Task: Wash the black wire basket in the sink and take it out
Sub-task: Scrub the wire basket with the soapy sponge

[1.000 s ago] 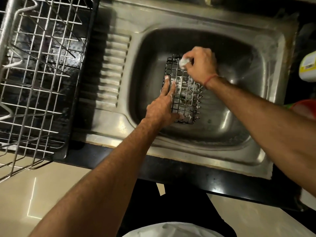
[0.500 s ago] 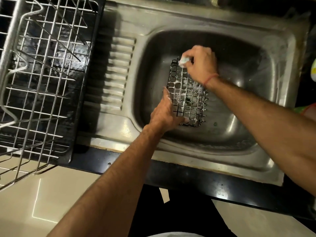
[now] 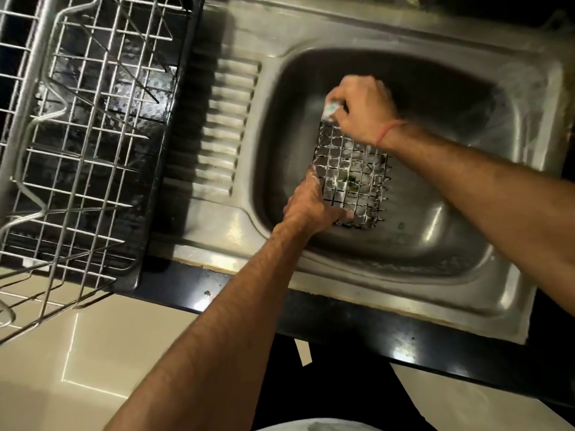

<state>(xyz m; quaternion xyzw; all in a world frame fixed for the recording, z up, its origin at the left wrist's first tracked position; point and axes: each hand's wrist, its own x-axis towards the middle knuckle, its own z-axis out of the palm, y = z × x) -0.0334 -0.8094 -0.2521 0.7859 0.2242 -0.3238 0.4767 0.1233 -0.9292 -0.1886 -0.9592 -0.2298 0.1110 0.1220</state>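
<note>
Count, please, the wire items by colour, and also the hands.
Black wire basket: 1
Silver wire dish rack: 1
Hands: 2, left hand and right hand
Total: 4

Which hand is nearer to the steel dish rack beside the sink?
The left. The left hand holds the black wire basket's left edge, on the side toward the dish rack. The right hand scrubs at the basket's far end, farther from it.

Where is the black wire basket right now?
In the head view, the black wire basket lies in the sink basin, left hand on its near-left corner, right hand at its far edge.
</note>
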